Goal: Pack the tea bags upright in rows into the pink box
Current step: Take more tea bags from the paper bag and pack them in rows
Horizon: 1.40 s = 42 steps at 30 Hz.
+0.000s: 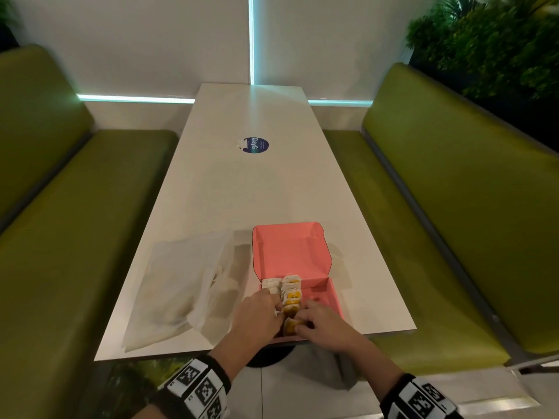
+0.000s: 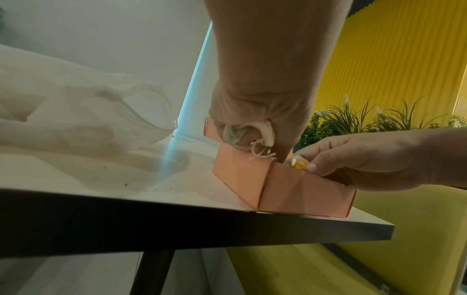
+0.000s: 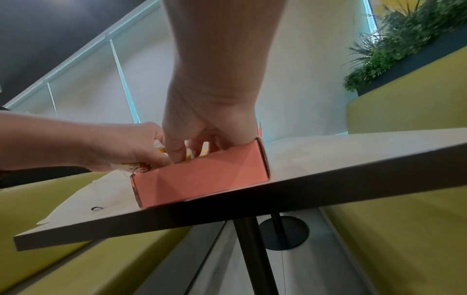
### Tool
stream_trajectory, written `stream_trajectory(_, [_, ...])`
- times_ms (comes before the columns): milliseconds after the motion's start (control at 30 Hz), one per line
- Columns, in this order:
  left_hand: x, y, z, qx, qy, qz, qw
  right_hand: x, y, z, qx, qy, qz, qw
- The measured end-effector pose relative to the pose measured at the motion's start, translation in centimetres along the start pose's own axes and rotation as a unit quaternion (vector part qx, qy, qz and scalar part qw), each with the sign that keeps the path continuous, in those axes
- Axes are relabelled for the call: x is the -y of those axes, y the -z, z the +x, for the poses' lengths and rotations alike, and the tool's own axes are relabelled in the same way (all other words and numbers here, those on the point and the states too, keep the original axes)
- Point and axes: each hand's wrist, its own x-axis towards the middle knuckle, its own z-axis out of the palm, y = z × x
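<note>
- Here the pink box (image 1: 314, 293) sits at the near edge of the white table (image 1: 242, 182), its lid (image 1: 287, 249) folded back and standing open behind it.
- Two rows of tea bags (image 1: 291, 293) stand on edge in the left part of the box; the right part shows bare pink floor.
- The left hand (image 1: 257, 309) is curled round a small bunch of bags; the left wrist view shows white paper and loose strings (image 2: 260, 153) poking out of its fist.
- The right hand (image 1: 320, 323) pinches a yellow-marked bag (image 1: 291, 325) between thumb and fingertips at the near end of the second row.
- A crumpled clear plastic bag (image 1: 181, 285) lies just left of the box, touching or nearly touching its side.
- Judging by their look, the bags are very light, soft and floppy, so they will likely tip over unless pressed against their neighbours.
- The paper probably tears under a hard squeeze, and the strings can snag each other.
- The best hold seems to be a light pinch on the top edge, flat sides between the fingertips, while the other hand props the row.
- The box is thin card and light; it may slide toward the table edge if pushed.
</note>
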Motion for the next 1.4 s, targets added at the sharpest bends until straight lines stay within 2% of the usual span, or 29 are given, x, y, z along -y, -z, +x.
stream_trajectory(333, [0.1,0.0,0.0,-0.001,-0.011,0.001,1.000,0.5,0.3,0.0,0.030,-0.007,-0.004,1.000])
stream_trajectory(500, [0.3,-0.3,0.1,-0.017,-0.015,-0.032,0.999,0.9,0.5,0.2,0.062,-0.001,-0.038,0.997])
stream_trajectory(667, [1.4,-0.1,-0.2,-0.028,-0.006,-0.163,0.986,1.0,0.5,0.4,-0.064,-0.028,0.012,0.998])
stream_trajectory(833, [2.3,1.2,-1.3,-0.035,0.018,-0.341,0.939,1.3,-0.1,0.9,-0.076,-0.101,0.067,0.990])
stream_trajectory(967, [3.0,1.5,-1.6,-0.105,0.058,-0.365,0.923,1.0,-0.2,0.8,-0.118,-0.120,0.079,0.983])
stream_trajectory(1033, [3.4,1.3,-1.7,-0.076,0.084,-0.353,0.929,0.9,0.3,0.8,-0.140,-0.129,0.080,0.978])
stream_trajectory(1133, [3.6,0.9,-1.8,0.012,0.095,-0.355,0.930,1.0,0.4,1.0,-0.176,-0.084,0.014,0.981])
stream_trajectory(1167, [3.6,0.7,-1.8,0.026,0.094,-0.357,0.929,1.1,0.1,1.0,-0.167,-0.060,-0.024,0.984])
stream_trajectory(1233, [3.4,0.5,-1.8,0.037,0.088,-0.359,0.929,1.5,-0.8,1.0,-0.140,-0.017,-0.163,0.977])
stream_trajectory(1300, [3.4,0.3,-1.9,0.044,0.075,-0.344,0.935,1.7,-1.4,1.4,-0.086,-0.055,-0.214,0.971])
stream_trajectory(1400, [3.5,0.1,-2.0,0.053,0.063,-0.340,0.937,1.7,-2.4,2.4,-0.092,-0.088,-0.250,0.960])
